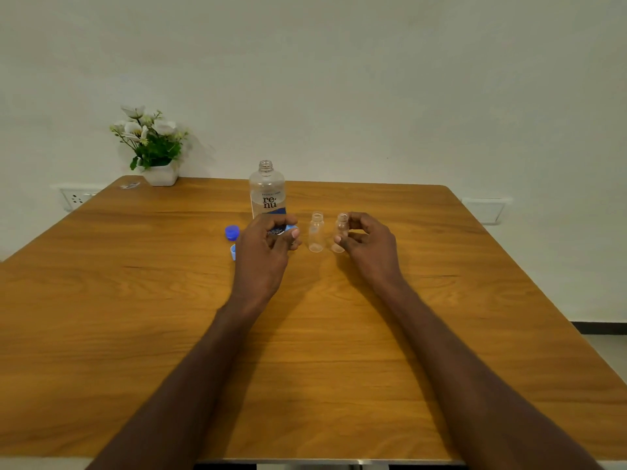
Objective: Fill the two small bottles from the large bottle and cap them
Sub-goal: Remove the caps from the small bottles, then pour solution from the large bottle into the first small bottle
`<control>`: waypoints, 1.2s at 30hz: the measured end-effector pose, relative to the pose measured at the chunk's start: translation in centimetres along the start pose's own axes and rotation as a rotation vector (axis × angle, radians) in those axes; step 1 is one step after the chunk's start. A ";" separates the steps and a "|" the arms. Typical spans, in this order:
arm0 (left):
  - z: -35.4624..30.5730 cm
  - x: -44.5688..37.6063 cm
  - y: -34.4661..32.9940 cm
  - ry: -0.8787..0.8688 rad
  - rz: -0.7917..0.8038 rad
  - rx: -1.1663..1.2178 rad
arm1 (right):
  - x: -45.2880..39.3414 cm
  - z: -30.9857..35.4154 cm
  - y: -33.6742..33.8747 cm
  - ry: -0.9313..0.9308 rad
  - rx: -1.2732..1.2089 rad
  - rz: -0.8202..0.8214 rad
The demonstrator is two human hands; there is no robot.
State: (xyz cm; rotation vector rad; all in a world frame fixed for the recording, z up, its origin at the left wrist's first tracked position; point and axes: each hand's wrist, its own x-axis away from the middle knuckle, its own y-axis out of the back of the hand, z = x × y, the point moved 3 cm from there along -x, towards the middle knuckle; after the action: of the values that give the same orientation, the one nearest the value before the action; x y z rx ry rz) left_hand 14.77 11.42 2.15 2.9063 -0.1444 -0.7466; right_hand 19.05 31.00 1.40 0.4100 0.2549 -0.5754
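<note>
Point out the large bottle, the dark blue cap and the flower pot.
large bottle (267, 184), head view, clear upper body.
dark blue cap (232, 231), head view, top.
flower pot (161, 175), head view, white front.

On the table (135, 334), the large bottle (267, 188) stands upright at centre rear, two small bottles (316, 232) (340, 232) side by side to its right and nearer. Two caps (232, 231) (233, 252) lie left of the large bottle. A plant (152, 147) sits at the rear left corner.

wall (373, 79): plain white | table (322, 351): wood | potted flowers (152, 147): far-left corner
</note>
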 end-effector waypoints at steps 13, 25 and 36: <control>0.0 1.1 1.2 -0.103 -0.055 -0.312 | 0.8 0.5 0.2 0.011 0.138 -0.052; 1.5 1.9 7.8 0.195 -0.279 -0.743 | 4.2 3.9 -1.1 0.427 0.050 -0.191; 2.6 1.7 8.4 0.383 -0.312 -0.654 | 4.9 4.8 -5.4 0.401 0.048 0.023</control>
State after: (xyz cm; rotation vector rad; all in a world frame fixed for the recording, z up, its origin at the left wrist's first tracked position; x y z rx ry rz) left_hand 14.51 2.65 0.45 2.3851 0.5045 -0.1912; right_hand 20.47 22.44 2.30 0.5735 0.6206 -0.4736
